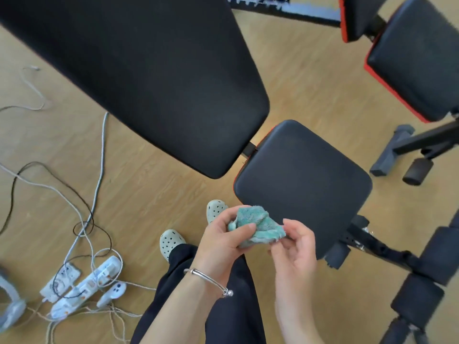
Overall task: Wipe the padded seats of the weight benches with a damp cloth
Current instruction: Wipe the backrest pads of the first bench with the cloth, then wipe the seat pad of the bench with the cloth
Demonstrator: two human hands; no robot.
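Observation:
A small teal cloth (258, 225) is bunched up between both hands, just in front of the near bench's black padded seat (305, 177). My left hand (221, 242), with a silver bracelet on the wrist, grips the cloth's left side. My right hand (295, 244) pinches its right edge with thumb and fingertips. The long black backrest pad (139, 70) of the same bench stretches up to the left. A second bench's black seat with red trim (419, 58) stands at the upper right.
Power strips (82, 286) and tangled cables (82, 219) lie on the wooden floor at the left. The bench's black frame and foam rollers (422, 289) stand at the right. My feet in pale clogs (171, 242) stand beside the seat.

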